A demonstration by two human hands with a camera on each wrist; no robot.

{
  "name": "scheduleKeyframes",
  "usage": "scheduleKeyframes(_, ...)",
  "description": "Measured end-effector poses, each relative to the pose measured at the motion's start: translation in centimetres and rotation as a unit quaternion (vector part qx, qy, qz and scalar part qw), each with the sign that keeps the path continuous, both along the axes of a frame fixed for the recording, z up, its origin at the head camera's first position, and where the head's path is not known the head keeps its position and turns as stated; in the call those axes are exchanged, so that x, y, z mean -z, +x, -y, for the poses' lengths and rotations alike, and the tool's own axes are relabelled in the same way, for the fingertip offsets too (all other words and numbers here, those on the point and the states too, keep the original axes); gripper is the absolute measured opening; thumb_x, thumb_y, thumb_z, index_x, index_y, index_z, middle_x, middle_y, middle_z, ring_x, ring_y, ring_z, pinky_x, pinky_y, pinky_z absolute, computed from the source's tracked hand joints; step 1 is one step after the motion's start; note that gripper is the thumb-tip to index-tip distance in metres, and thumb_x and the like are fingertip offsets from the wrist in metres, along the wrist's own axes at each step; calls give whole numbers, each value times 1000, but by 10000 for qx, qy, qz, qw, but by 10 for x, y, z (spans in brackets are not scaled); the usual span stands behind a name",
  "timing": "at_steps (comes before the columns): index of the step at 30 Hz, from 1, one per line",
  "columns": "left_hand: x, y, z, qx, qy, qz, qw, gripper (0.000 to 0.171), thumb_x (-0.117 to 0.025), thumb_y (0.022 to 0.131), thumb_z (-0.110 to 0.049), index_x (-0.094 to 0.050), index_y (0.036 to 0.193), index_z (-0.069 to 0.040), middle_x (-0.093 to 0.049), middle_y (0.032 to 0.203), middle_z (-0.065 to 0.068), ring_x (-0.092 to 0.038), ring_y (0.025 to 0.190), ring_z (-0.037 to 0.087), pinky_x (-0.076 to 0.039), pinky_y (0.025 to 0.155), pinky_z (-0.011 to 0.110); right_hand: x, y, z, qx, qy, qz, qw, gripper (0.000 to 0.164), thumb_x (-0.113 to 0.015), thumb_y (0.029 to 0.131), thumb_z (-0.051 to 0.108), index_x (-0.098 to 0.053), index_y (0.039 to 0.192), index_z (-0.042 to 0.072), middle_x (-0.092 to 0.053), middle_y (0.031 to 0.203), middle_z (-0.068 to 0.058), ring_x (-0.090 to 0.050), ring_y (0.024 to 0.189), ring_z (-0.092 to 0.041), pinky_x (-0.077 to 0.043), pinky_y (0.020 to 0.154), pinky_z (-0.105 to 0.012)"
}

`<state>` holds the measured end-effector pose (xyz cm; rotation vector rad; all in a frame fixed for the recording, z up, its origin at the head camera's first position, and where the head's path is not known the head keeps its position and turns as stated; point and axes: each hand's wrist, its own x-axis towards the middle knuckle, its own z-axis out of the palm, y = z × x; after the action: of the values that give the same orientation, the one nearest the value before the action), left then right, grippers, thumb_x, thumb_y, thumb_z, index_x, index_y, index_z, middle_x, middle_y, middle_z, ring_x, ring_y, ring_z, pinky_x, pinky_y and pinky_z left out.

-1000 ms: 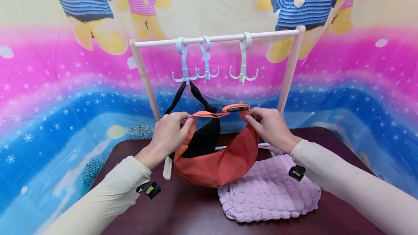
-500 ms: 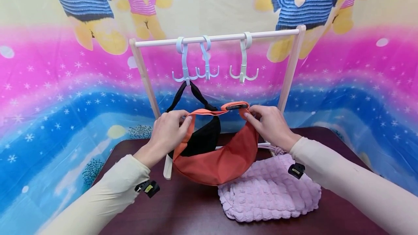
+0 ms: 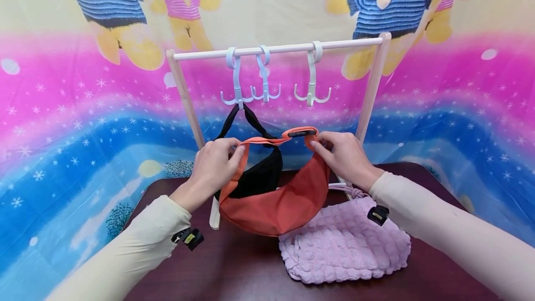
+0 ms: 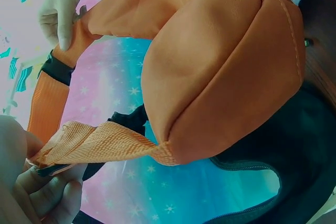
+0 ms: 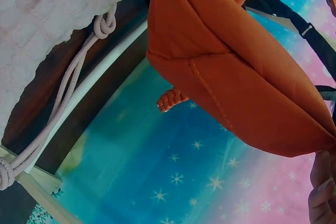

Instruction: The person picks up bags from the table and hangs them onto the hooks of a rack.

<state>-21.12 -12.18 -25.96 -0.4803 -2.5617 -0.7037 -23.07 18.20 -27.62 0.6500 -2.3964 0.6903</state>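
Orange bag (image 3: pixel 276 212) slightly higher, fingers (image 3: pixel 237 155) pinching strap (image 3: pixel 260 140); wrist camera (image 3: pixel 194 239) yellow-marked.

Left hand (image 3: pixel 215 160) pinching, right hand (image 3: pixel 346 156) pinching, forearms (image 3: pixel 129 250) angled inward, right fingers (image 5: pixel 321 196) apparently curled

Bumpy pink bag (image 3: pixel 347 245) on table (image 3: pixel 209 264); black item (image 3: pixel 261 175), probably another, half hidden

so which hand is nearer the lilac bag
Right: the right hand is higher than the lilac bag, close by; the left hand is also higher, but farther off to its left.
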Motion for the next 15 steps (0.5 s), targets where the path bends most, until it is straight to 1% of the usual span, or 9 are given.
scheduleKeyframes(3, -1, 0, 1, 2, 3, 11, 10000, 25, -59, 102, -27, -76, 115, -13, -60, 62, 2, -49, 55, 16, -37, 48, 31, -1, -1, 1, 49, 20, -23, 10000, 12, -70, 96, 19, -77, 103, 12, -71, 75, -4, -56, 60, -12, -41, 52, -27)
scheduleKeyframes(11, -4, 0, 2, 6, 65, -9, 10000, 25, -59, 102, -27, -75, 115, -13, -56, 59, 2, -46, 51, 17, -33, 45, 31, -3, -2, 3, 109, 5, 33, 9999, 13, -68, 97, 19, -77, 104, 13, -72, 77, -5, -59, 62, -14, -44, 55, -29)
scheduleKeyframes(15, -5, -2, 2, -1, 91, -27, 10000, 26, -59, 102, -28, -75, 115, -13, -55, 58, 1, -46, 51, 16, -33, 45, 30, -4, -2, 4, 89, -50, 20, 9999, 13, -68, 98, 20, -77, 104, 12, -72, 77, -6, -60, 63, -14, -46, 56, -29)
